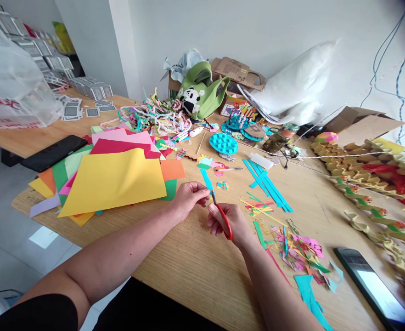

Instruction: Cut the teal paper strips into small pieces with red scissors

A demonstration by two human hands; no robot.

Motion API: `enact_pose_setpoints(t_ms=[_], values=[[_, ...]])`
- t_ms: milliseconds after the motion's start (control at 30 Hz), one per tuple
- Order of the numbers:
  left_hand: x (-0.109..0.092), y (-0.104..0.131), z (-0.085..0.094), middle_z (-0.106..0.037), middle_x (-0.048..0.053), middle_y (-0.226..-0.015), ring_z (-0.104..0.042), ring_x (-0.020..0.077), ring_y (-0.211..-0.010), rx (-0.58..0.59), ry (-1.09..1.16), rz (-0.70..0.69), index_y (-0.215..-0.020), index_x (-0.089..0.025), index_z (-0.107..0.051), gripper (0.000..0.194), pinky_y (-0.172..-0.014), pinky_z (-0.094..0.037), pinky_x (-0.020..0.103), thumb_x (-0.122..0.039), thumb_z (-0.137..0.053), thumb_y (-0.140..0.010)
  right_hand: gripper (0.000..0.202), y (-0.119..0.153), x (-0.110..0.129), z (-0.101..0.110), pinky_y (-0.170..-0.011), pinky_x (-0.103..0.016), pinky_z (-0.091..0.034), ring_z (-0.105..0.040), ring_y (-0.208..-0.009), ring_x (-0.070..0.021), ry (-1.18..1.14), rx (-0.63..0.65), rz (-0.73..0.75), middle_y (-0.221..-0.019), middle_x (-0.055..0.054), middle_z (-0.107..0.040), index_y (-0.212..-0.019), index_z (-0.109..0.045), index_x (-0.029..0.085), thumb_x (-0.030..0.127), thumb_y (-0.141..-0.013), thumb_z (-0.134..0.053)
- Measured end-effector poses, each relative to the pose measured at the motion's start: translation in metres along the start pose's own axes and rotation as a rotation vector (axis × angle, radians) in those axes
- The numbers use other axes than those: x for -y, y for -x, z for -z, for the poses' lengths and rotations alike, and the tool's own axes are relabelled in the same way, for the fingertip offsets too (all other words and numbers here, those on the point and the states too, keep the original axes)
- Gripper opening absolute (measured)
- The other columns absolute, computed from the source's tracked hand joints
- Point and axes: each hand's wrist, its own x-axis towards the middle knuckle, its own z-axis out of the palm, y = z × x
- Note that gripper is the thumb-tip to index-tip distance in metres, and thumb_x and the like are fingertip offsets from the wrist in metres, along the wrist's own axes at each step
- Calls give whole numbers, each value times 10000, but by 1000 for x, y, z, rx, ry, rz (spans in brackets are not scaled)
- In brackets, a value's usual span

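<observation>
My right hand (230,223) is closed on the red-handled scissors (225,216), whose blades point away from me, up to the left hand's fingertips. A narrow blue paper strip (205,178) sticks out beyond those fingertips, beside the blades. My left hand (191,198) is pinched at the near end of this strip; whether the blades are touching it I cannot tell. Tiny blue and yellow paper bits (222,185) lie just past the scissors. Right of my hands are longer blue strips (267,184) and thin yellow, red and green strips (259,205).
Colored paper sheets (116,179) are stacked at the left, beside a black phone (54,151). Paper scraps (299,253) and a lit phone (371,285) lie at the right. Farther back are a blue scalloped disc (223,144), a white glue bottle (261,160) and a green panda bag (202,92).
</observation>
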Motion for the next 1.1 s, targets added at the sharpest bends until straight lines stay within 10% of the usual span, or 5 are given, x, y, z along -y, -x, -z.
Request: enact_pose_setpoints(t_ms=[1100], values=[[0, 0, -1, -607, 14, -600, -547, 89, -526, 30, -1, 43, -655, -121, -613, 135, -508, -452, 217, -236, -683, -656, 535, -2, -2, 2, -314, -156, -379, -524, -317, -93, 37, -25, 1, -405, -5, -562, -527, -532, 146, 650, -634, -673]])
